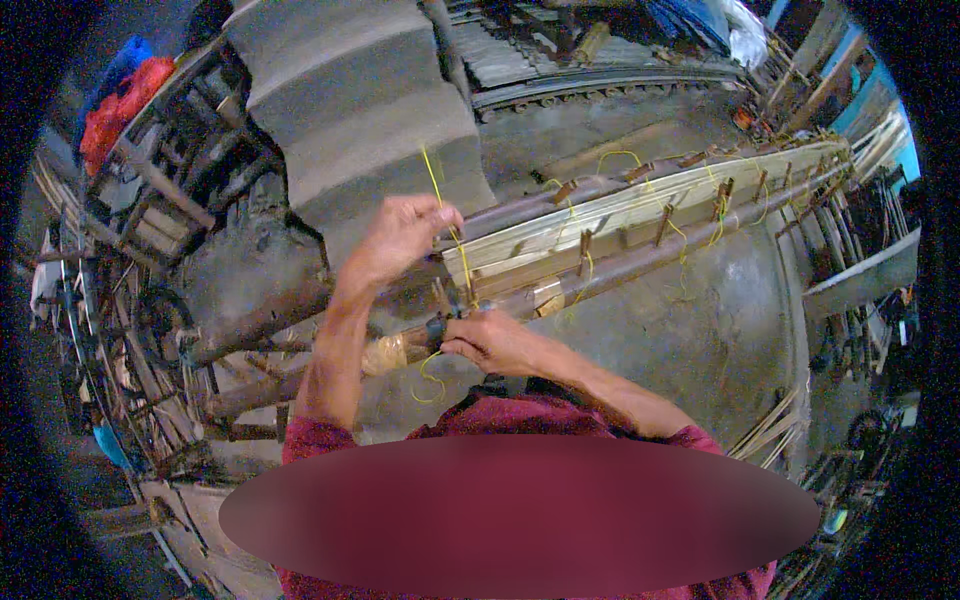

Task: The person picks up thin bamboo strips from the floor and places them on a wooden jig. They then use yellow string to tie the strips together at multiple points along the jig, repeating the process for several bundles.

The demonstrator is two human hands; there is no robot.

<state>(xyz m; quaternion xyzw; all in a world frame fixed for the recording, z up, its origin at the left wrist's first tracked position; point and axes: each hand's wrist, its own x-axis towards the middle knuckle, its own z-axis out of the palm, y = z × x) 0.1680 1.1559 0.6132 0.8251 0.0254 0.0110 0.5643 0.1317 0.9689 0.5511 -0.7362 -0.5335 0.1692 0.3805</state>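
Note:
My left hand (pixel 400 232) is raised over the left end of a bundle of long pale strips (pixel 640 205), its fingertips pinched on a thin yellow cord (pixel 464 262). The cord's free end sticks up past the fingers, and its other part runs taut down toward the near brown pole (pixel 640 262). There my right hand (pixel 490 340) rests with curled fingers beside a dark band (pixel 436 331) on the pole. What those fingers grip is hidden. A loose yellow loop hangs below them. The strips lie between the near pole and a far pole (pixel 520 208), with small upright pegs along them.
Yellowish wrapping (pixel 385 354) covers part of the near pole left of my right hand. Concrete steps (pixel 370 110) rise ahead. Wooden frames with a red bag (pixel 130 110) stand at the left. Loose sticks (pixel 768 425) and a board (pixel 862 272) are at the right.

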